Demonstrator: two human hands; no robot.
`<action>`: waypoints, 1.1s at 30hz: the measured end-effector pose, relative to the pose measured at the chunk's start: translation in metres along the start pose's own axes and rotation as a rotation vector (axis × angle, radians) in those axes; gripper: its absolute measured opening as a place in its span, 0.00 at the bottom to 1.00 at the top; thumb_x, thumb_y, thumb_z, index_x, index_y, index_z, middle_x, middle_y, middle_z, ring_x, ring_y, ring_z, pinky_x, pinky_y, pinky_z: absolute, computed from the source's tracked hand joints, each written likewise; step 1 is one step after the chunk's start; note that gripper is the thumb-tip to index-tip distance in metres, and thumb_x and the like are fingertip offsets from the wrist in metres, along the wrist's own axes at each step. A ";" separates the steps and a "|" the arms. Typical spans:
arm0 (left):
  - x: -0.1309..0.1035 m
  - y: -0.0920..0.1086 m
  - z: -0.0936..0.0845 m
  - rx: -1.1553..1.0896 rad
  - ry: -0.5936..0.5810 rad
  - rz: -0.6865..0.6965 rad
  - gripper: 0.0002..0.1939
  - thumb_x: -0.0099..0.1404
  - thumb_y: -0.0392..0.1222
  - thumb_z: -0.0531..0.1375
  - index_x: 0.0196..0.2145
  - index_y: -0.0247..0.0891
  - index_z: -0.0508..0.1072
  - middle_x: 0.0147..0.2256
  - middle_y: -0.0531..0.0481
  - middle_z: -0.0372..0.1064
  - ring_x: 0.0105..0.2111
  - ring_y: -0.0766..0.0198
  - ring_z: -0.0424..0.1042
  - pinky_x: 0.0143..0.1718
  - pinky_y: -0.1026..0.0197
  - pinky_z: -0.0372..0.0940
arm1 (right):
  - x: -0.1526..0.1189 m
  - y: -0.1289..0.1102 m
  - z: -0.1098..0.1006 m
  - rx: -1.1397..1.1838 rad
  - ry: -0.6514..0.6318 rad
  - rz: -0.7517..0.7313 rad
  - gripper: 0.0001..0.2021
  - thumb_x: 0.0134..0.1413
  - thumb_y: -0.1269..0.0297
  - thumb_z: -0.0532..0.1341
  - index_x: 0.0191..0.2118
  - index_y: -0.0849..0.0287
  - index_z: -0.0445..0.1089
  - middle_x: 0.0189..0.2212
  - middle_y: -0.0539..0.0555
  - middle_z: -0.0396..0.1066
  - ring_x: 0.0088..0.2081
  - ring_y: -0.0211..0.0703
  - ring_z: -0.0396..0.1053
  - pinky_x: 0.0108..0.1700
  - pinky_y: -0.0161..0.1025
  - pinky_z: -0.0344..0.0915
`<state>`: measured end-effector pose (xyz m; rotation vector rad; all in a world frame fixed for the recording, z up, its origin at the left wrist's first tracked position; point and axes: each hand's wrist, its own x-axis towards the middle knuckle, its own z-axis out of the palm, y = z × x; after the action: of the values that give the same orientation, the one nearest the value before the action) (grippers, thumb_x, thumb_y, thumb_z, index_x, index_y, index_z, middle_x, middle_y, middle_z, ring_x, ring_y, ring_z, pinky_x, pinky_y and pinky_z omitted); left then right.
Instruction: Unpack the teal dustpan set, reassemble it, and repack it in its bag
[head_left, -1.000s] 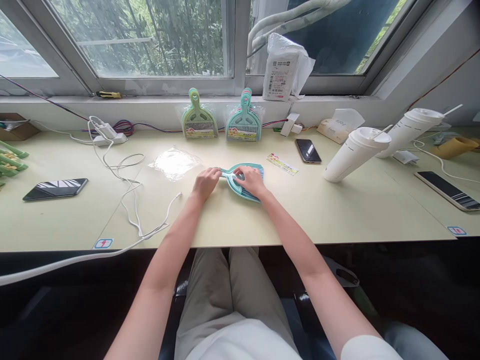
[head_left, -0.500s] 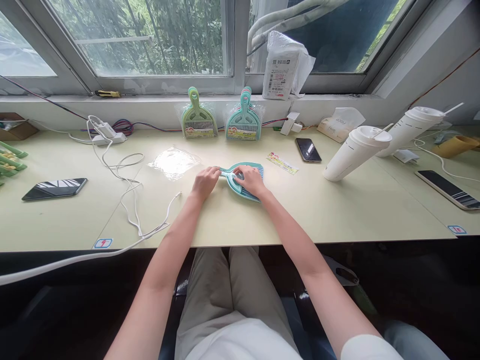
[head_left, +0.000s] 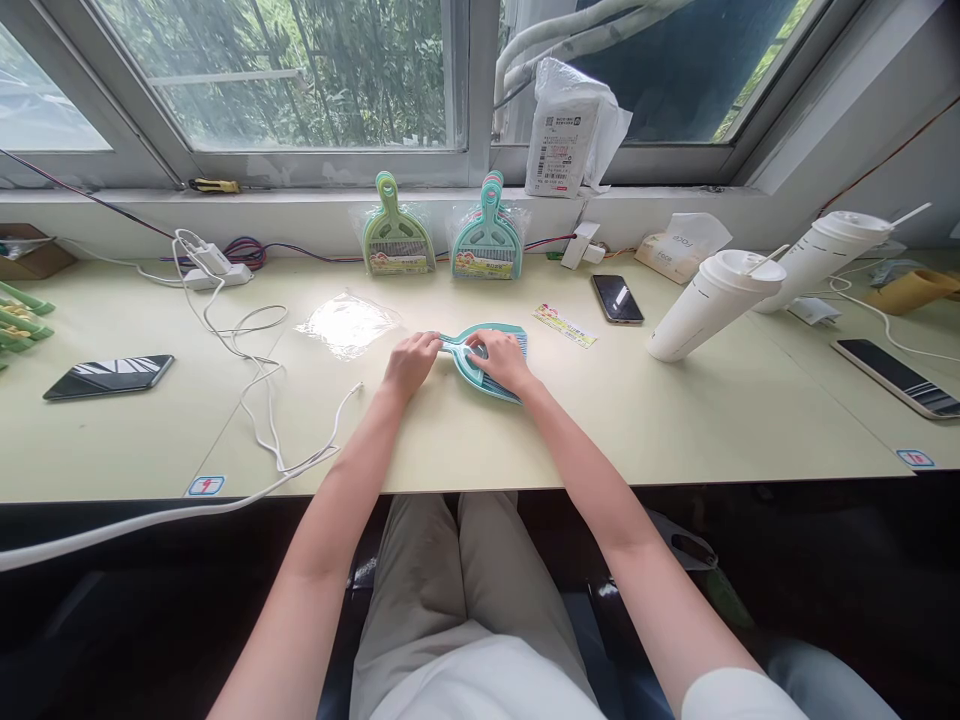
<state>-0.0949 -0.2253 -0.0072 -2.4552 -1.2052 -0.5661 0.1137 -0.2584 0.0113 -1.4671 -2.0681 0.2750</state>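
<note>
A teal dustpan with a small brush nested in it (head_left: 480,374) lies on the table in front of me, handle toward the left. My left hand (head_left: 412,364) is closed on the end of its handle. My right hand (head_left: 501,360) rests over the pan, its fingers curled on the brush; the fingertips are partly hidden. To the left lies a clear plastic bag (head_left: 349,325), flat and shiny. A printed label strip (head_left: 565,325) lies to the right of the pan. Against the wall stand a green wrapped dustpan set (head_left: 397,240) and a teal wrapped one (head_left: 487,240).
White cables (head_left: 262,375) and a black phone (head_left: 109,378) lie at the left. Toward the right are a smaller phone (head_left: 616,299), two white cups (head_left: 709,305), a tissue pack (head_left: 679,247) and another phone (head_left: 896,378). A wrapped parcel (head_left: 566,140) stands on the sill.
</note>
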 end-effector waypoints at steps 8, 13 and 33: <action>0.000 0.000 0.000 0.000 0.002 -0.002 0.16 0.66 0.30 0.49 0.41 0.39 0.75 0.47 0.45 0.73 0.47 0.57 0.71 0.42 0.57 0.67 | 0.001 0.000 0.001 -0.020 -0.001 0.001 0.08 0.56 0.65 0.57 0.42 0.55 0.69 0.40 0.53 0.74 0.46 0.48 0.67 0.48 0.43 0.54; 0.001 0.001 -0.001 -0.018 -0.001 -0.023 0.16 0.65 0.30 0.50 0.41 0.40 0.75 0.48 0.45 0.73 0.47 0.56 0.71 0.42 0.56 0.67 | 0.000 0.000 0.000 -0.008 0.001 0.000 0.08 0.56 0.65 0.57 0.42 0.55 0.69 0.40 0.53 0.74 0.46 0.48 0.67 0.48 0.43 0.54; 0.001 -0.001 0.002 -0.041 0.051 -0.012 0.15 0.65 0.30 0.51 0.41 0.40 0.76 0.46 0.45 0.74 0.46 0.57 0.72 0.40 0.57 0.67 | 0.001 0.002 0.003 -0.010 0.019 -0.016 0.09 0.56 0.64 0.57 0.42 0.55 0.69 0.40 0.53 0.74 0.46 0.48 0.68 0.47 0.44 0.54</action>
<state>-0.0946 -0.2233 -0.0088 -2.4535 -1.2006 -0.6586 0.1139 -0.2563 0.0082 -1.4534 -2.0678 0.2441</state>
